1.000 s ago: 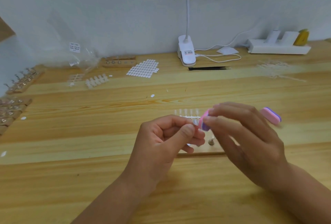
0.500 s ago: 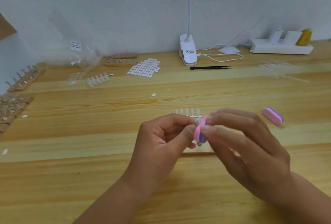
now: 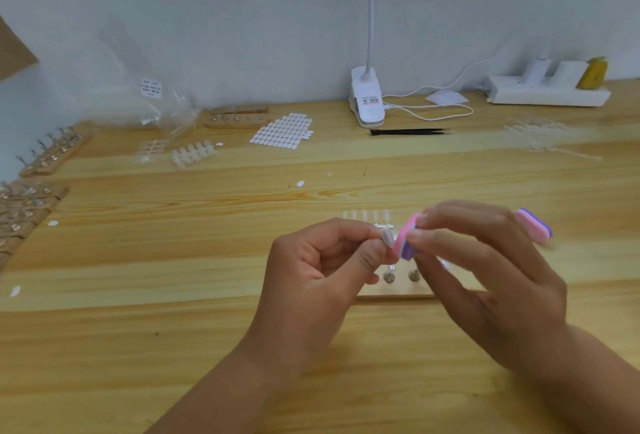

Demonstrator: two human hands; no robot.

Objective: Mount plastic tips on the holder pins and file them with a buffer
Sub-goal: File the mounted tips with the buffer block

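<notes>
The small clear plastic tip (image 3: 387, 237) is up off the table, pinched between thumb and forefinger of the left hand (image 3: 311, 274). Hard against it sits the pink-and-purple foam buffer block (image 3: 403, 242), held in the curled fingertips of the right hand (image 3: 485, 270). That looks like filing under way on this one tip. Whether it rides on a pin stem cannot be told, as the fingers hide its base.

Just below the grip lies the pale wooden holder block (image 3: 398, 289). The two metal pins (image 3: 389, 276) that show on it appear bare, and the hands cover the rest. Just beyond the grip a strip of clear unmounted tips (image 3: 367, 217) lies on the light wooden table (image 3: 173, 260). Behind the right knuckles rests a second pink-and-purple buffer (image 3: 535, 227). The call here is early going, with most of the mounting and filing left to do.
</notes>
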